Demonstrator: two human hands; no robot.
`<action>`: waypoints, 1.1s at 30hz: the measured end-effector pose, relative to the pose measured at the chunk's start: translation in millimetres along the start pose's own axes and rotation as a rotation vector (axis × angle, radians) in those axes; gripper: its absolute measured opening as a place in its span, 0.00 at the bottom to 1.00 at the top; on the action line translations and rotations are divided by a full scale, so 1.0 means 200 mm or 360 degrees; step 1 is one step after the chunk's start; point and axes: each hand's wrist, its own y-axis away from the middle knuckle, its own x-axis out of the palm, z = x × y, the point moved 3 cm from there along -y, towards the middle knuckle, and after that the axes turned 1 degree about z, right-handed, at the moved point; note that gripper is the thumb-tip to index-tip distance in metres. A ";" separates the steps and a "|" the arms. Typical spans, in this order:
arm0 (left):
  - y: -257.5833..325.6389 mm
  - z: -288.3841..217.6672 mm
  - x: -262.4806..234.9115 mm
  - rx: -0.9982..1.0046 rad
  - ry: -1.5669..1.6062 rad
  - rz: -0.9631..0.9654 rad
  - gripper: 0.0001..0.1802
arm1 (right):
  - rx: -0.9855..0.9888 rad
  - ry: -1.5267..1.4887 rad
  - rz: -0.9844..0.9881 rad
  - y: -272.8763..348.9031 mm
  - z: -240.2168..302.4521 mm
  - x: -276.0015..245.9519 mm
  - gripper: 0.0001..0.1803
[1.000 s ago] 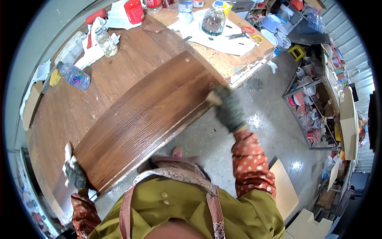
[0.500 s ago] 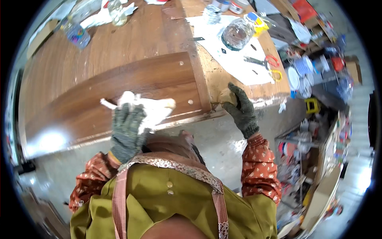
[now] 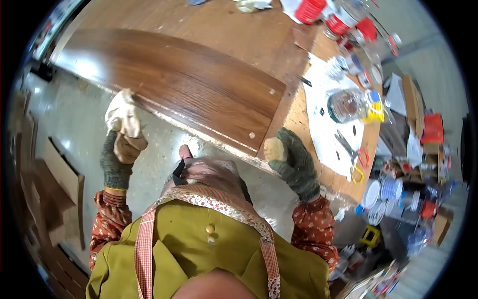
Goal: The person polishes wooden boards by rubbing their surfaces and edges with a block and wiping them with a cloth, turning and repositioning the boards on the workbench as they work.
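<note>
My left hand, in a dark grey-green knitted glove, is closed around a crumpled off-white rag. It hangs off the front edge of the table, left of my body, with the rag's top close to that edge. A curved dark-brown wood-grain panel lies on the table, with round pale spots near its right end. At that end my gloved right hand grips a small tan, sponge-like lump between thumb and fingers. Whether this lump touches the tabletop, I cannot tell.
A white sheet on the right of the table bears scissors with red and yellow handles and a large clear bottle. More bottles and jars stand behind. Cluttered tubs fill the right side. Boards lean at the lower left.
The view has turned, shifting the table. My left hand has taken the rag from above the panel to off its front edge, at the left. My right hand still holds the tan lump.
</note>
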 end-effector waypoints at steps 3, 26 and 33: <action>0.09 0.08 -0.34 -0.0123 0.0645 -0.0128 0.22 | -0.0325 0.0422 -0.0027 -0.05 0.00 0.06 0.34; 0.10 0.17 -0.67 0.0199 0.1145 -0.0749 0.22 | -0.1558 0.1519 0.0644 -1.16 0.64 1.03 0.23; 0.03 0.00 -1.04 0.0413 0.1240 -0.0788 0.20 | -0.1614 0.1084 0.0844 -1.27 0.91 1.02 0.25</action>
